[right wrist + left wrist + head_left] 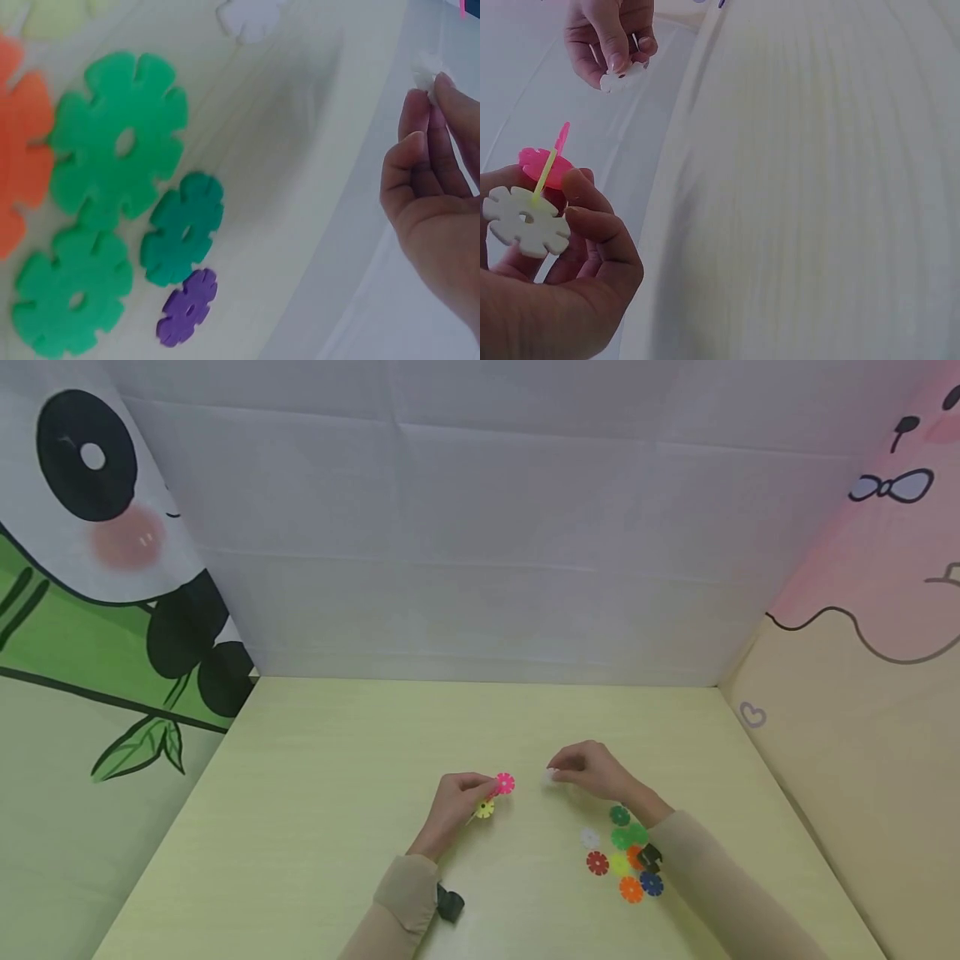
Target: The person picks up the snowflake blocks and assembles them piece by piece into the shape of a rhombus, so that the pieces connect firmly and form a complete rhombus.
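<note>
My left hand [454, 803] grips a small joined group of notched plastic snowflake discs. In the left wrist view a white disc [526, 221], a yellow disc [546, 177] seen edge-on and pink discs [547, 166] are slotted together between thumb and fingers. My right hand [592, 768] pinches a single white snowflake disc [622, 77] by its edge, apart from the group and to its right. Both hands are raised above the table. Fingertips cover part of the white disc in the right wrist view.
Loose snowflake discs lie on the table [337, 760] under the right forearm: green [124, 141], dark green [184, 229], purple [187, 309], red [597, 863], orange [632, 889], blue [652, 883] and white [589, 837]. A white cloth wall [480, 543] stands behind the table; printed panels flank it.
</note>
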`<state>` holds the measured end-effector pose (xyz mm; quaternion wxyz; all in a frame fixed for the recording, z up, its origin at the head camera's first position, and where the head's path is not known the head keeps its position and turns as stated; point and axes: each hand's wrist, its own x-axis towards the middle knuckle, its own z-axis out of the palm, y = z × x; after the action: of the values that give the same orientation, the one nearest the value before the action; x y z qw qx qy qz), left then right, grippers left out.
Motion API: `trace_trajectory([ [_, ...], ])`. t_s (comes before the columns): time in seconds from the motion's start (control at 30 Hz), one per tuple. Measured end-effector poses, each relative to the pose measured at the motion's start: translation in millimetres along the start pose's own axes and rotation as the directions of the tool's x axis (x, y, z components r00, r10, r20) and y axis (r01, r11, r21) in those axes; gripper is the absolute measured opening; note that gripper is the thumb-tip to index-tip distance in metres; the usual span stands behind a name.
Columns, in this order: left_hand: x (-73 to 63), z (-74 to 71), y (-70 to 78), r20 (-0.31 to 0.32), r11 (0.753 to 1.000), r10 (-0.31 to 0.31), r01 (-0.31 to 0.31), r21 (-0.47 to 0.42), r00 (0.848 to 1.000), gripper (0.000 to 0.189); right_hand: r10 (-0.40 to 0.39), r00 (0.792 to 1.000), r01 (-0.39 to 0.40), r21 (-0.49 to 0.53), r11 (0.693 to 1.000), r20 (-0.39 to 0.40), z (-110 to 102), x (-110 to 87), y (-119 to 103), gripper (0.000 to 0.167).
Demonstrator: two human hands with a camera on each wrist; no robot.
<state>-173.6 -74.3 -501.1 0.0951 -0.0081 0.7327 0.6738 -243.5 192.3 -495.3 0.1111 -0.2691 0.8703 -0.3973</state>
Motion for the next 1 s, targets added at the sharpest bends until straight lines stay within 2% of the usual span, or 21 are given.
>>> trace_trajectory([
  [0.13, 12.3, 0.5, -20.4, -0.019, 1.000, -0.019, 0.019, -0.005, 1.000, 0.026, -0.004, 1.000, 0.004, -0.001, 1.000, -0.012, 5, 1.6, -5, 0.012],
  [0.47, 11.0, 2.9, -18.1, -0.023, 1.000, -0.010, 0.010, -0.006, 1.000, 0.028, -0.040, 0.998, 0.041, 0.018, 0.999, -0.052, 15, 7.4, -15, 0.013],
  [1.0, 14.5, 4.7, -19.2, -0.024, 1.000, -0.016, 0.016, 0.024, 1.000, 0.025, -0.035, 0.999, 0.037, 0.075, 0.996, -0.030, 20, 9.8, -31, 0.009],
])
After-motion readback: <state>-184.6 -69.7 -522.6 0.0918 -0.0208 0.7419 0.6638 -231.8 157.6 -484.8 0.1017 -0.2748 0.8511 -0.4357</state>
